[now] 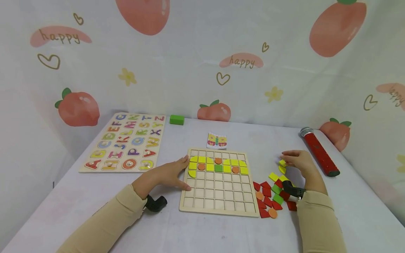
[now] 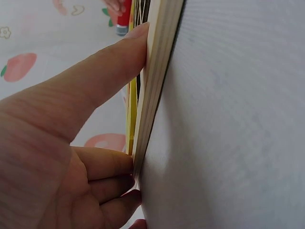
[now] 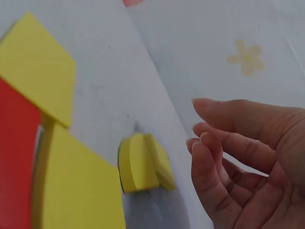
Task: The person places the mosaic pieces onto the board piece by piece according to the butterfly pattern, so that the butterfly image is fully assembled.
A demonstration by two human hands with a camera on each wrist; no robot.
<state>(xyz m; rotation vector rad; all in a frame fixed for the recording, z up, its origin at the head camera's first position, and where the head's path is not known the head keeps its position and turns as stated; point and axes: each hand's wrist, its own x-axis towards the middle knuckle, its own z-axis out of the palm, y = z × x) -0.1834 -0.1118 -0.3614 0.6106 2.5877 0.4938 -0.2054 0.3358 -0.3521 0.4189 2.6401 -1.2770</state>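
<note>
My left hand rests against the left edge of a wooden grid board, its thumb and fingers touching the rim. Yellow tiles, orange discs and one green square fill cells in the board's upper rows. To the right of the board, my right hand hovers close to a few yellow pieces. In the right wrist view its loosely bent fingers hold nothing. Those yellow pieces, at least one with a rounded side, stand apart from the fingertips there.
Loose red, green, yellow and orange tiles lie beside the board's right edge. Behind the board is a butterfly picture card. An alphabet puzzle and a green block sit at left, a red microphone at far right.
</note>
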